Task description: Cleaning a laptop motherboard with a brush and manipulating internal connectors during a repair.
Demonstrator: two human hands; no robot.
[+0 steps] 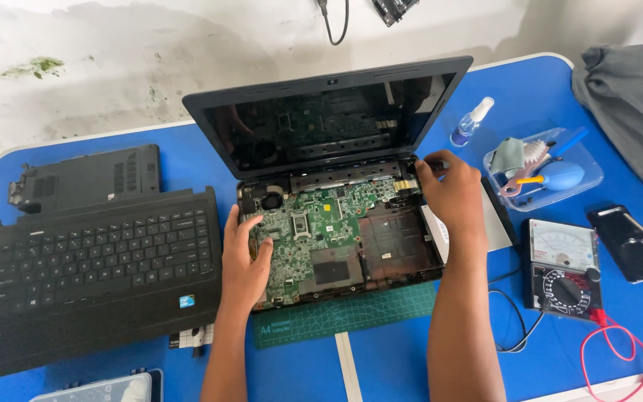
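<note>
Resting flat on the green motherboard (314,231), the left hand (245,257) has its fingers (256,223) spread and loosely extended over the board's left edge, gripping nothing. The right hand (449,195) sits at the rear right corner of the opened laptop base (396,257), just beside the hinge; its fingers curl down toward something small there, but whether they pinch a part I cannot tell.

Judging by how things lie, the strip-down is well along: the keyboard top cover (94,279) is off and lies to the left on the blue table (552,350), with a black bottom panel (87,179) behind it. The motherboard sits in the base, not yet lifted out, and the screen (325,119) is upright on its hinges.

Counted: one laptop, one keyboard cover, one loose panel, one motherboard. One green cutting mat (351,316) lies under the base. To the right stand one analogue multimeter (563,272) with a red lead, one dark phone (625,242), one small spray bottle (470,123), and one clear tray (548,171) of cleaning tools.
</note>
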